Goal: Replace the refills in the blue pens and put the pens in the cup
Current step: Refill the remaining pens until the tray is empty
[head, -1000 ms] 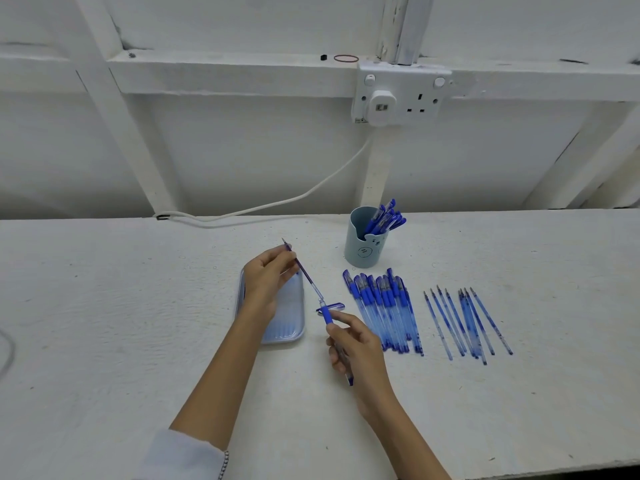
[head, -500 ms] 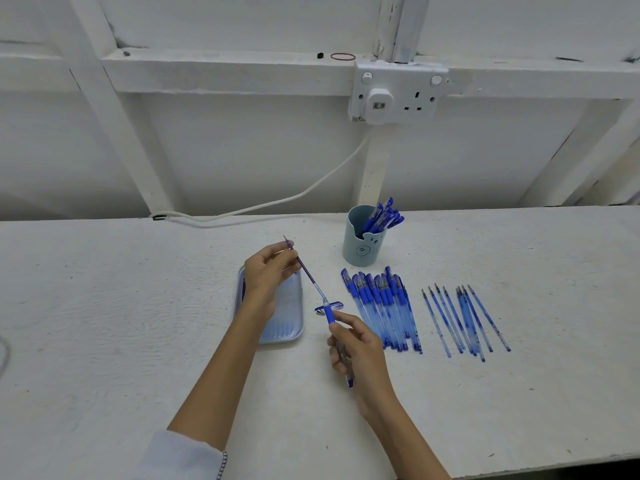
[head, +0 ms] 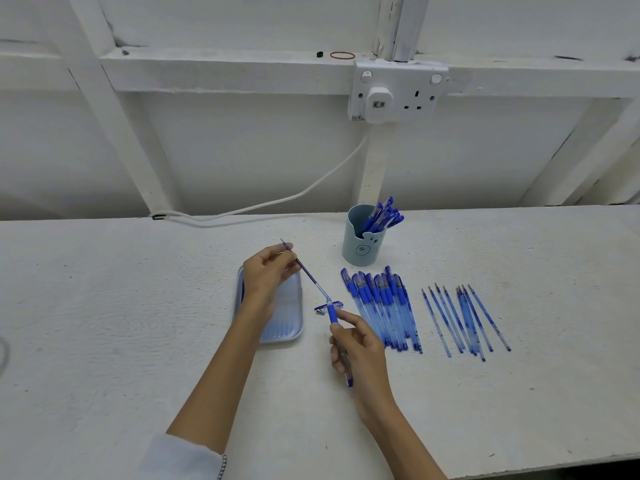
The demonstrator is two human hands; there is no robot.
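Left hand (head: 266, 273) pinches a thin dark refill (head: 310, 277); right hand (head: 362, 346) grips the clear blue pen (head: 333, 314).

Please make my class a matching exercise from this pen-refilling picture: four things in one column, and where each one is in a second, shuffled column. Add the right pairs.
Things
1. cup
2. tray
3. loose refills
4. pen barrel

Places
A. partly hidden behind the left hand
B. held in the right hand
C. upright at the back of the table, with pens in it
D. in a row, farthest to the right

Pairs: 1-C, 2-A, 3-D, 4-B
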